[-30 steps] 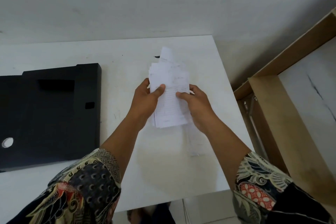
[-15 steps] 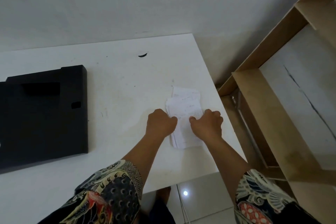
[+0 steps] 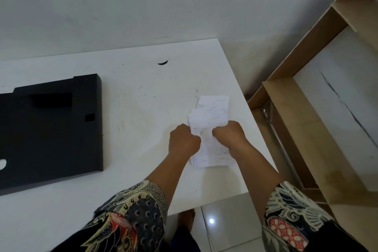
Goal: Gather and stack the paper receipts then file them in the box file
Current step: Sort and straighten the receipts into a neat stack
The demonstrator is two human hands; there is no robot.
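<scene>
A stack of white paper receipts (image 3: 210,115) lies on the white table (image 3: 139,96) near its right edge, the upper sheets fanned out a little. My left hand (image 3: 183,142) grips the stack's left edge with curled fingers. My right hand (image 3: 230,136) grips its right edge the same way. Both hands sit low on the tabletop and cover the stack's middle. The black box file (image 3: 51,129) lies flat and closed at the left, well apart from the hands.
A small black scrap (image 3: 163,63) lies near the table's far edge. A wooden shelf unit (image 3: 306,129) stands close beside the table on the right. A tiled floor (image 3: 225,221) shows below the front edge.
A second ago both hands held the stack up in the air. They have lowered it onto the table near the right edge and stay curled at its sides.
</scene>
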